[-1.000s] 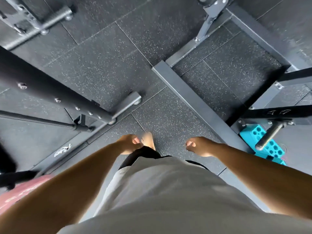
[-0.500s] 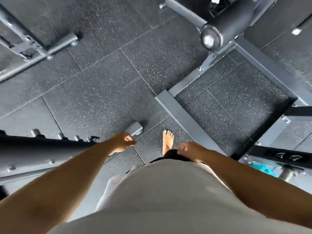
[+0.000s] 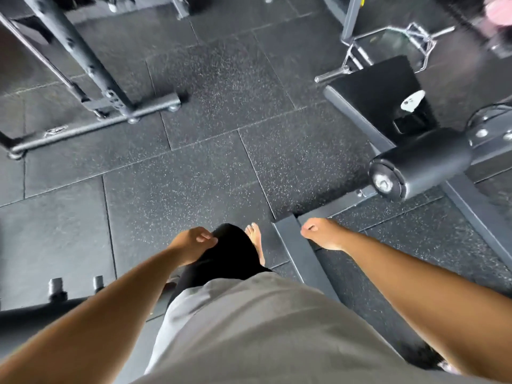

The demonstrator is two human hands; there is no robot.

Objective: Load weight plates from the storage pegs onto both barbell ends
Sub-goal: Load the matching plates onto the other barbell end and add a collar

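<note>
Hands both empty: left hand (image 3: 194,242) and right hand (image 3: 322,234) hang in front of the hips, fingers loosely curled, holding nothing. One bare foot (image 3: 256,242) is planted on the speckled rubber floor (image 3: 207,167) between them.

No plate, storage peg or loaded barbell is clearly in view. Only candidate is a pinkish blur (image 3: 497,12) in the far right corner. It's smeared and cut off by the frame edge, so I can't tell if it's a plate, let alone its face or long axis. If it is, it lies far and right of the fingers, well apart, with the right hand nearer.

A chrome hex bar (image 3: 388,48) lies on the floor far right, its sleeve running near-left to far-right with no plates on it. A black roller pad (image 3: 421,164) on the grey bench frame (image 3: 302,259) sits between the right hand and that corner. A rack base (image 3: 97,126) is far left. Two short stubs (image 3: 56,288) near left sit on a dark beam, probably bolts rather than pegs.

My read: transit step, with nothing to grip within reach.
</note>
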